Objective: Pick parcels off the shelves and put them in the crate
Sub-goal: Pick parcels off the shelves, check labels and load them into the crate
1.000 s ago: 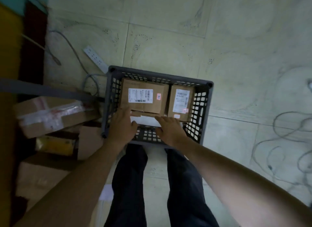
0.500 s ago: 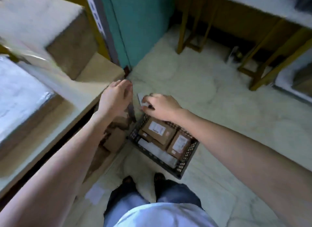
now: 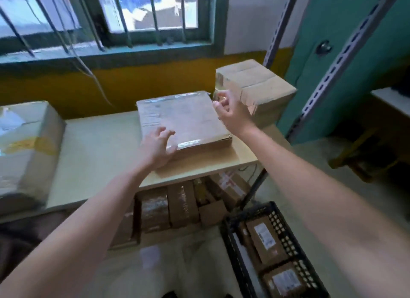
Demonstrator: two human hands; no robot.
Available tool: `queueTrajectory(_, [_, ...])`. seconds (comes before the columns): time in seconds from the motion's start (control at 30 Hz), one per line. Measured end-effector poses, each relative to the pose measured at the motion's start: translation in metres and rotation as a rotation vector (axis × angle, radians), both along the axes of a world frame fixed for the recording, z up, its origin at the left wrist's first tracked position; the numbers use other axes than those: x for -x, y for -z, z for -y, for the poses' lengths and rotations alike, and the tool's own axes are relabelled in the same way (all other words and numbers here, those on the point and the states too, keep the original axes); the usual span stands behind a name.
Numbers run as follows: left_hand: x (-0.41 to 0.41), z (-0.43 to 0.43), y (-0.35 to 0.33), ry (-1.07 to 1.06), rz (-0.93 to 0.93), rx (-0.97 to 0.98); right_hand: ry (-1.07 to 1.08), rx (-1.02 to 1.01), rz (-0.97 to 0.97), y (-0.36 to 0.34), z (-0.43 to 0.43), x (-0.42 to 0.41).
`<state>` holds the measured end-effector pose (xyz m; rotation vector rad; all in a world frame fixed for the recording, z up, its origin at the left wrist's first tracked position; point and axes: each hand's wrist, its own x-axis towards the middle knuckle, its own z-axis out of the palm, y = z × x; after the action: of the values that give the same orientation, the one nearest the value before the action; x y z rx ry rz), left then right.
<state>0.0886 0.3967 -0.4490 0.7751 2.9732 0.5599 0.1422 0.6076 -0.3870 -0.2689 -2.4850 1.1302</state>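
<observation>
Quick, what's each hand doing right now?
Left hand: open, fingers spread over the flat parcel's near corner.
Right hand: open, loosely curled, holding nothing.

Barred window (image 3: 133,16) above yellow wall band (image 3: 66,91), teal door (image 3: 332,31) with round knob (image 3: 324,47) at right

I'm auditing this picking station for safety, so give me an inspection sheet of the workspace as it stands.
Surface: pale wooden shelf board, carrying boxes.
Job's things: flat taped brown cardboard parcel on board; black plastic crate on floor, holding labelled parcels.
Clutter: large cardboard box left, taller cardboard box right.
Hands: left hand spread at parcel's near corner; right hand curled at far corner, grip unclear.
Cables: thin wires hanging below barred window.
Surroundings: teal door, perforated metal upright.
</observation>
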Motion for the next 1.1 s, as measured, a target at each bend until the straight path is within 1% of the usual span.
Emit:
queueTrajectory(0.07, [0.013,0.026,0.016,-0.050,0.105,0.135,0.040,0.112,0.142,0.014,0.022,0.019])
queueTrajectory(0.1, [0.018,0.035,0.023,-0.069,0.152,0.159,0.049,0.123,0.227,0.024,0.031,0.025])
queueTrajectory(0.2, [0.029,0.053,0.039,-0.089,0.293,0.176,0.051,0.088,0.423,0.057,0.049,0.030])
queueTrajectory(0.3, [0.024,0.068,0.055,-0.053,0.407,0.201,0.111,0.060,0.507,0.082,0.051,0.026])
queueTrajectory(0.37, [0.015,0.074,0.066,-0.028,0.394,0.225,0.197,0.038,0.534,0.091,0.043,0.023])
queueTrajectory(0.43, [0.011,0.076,0.073,-0.035,0.324,0.248,0.279,0.012,0.535,0.097,0.032,0.023])
queueTrajectory(0.5, [0.012,0.073,0.076,-0.059,0.252,0.264,0.322,-0.002,0.519,0.102,0.018,0.026])
queueTrajectory(0.53, [0.013,0.072,0.079,-0.080,0.240,0.243,0.324,0.000,0.517,0.105,0.011,0.027])
queueTrajectory(0.57, [0.013,0.070,0.082,-0.104,0.254,0.184,0.314,0.008,0.522,0.108,0.005,0.028])
queueTrajectory(0.6, [0.013,0.067,0.084,-0.127,0.289,0.075,0.298,0.016,0.536,0.111,-0.001,0.028])
queueTrajectory(0.7, [0.017,0.056,0.086,-0.227,0.410,-0.419,0.228,0.020,0.594,0.121,-0.013,0.029])
queueTrajectory(0.8, [0.021,0.046,0.078,-0.442,0.548,-0.835,0.168,0.109,0.575,0.126,-0.018,0.035])
queueTrajectory(0.87, [0.025,0.043,0.075,-0.592,0.563,-1.038,0.133,0.146,0.546,0.131,-0.014,0.035])
queueTrajectory(0.97, [0.035,0.045,0.056,-0.791,0.567,-1.366,0.008,0.138,0.514,0.136,0.001,0.030])
queueTrajectory(1.0, [0.039,0.047,0.046,-0.821,0.545,-1.451,-0.020,0.132,0.512,0.135,0.005,0.031])
queueTrajectory(1.03, [0.040,0.050,0.035,-0.813,0.493,-1.487,-0.038,0.124,0.523,0.131,0.010,0.034])
queueTrajectory(1.1, [0.037,0.051,0.012,-0.703,0.306,-1.458,-0.081,0.086,0.535,0.111,0.022,0.047])
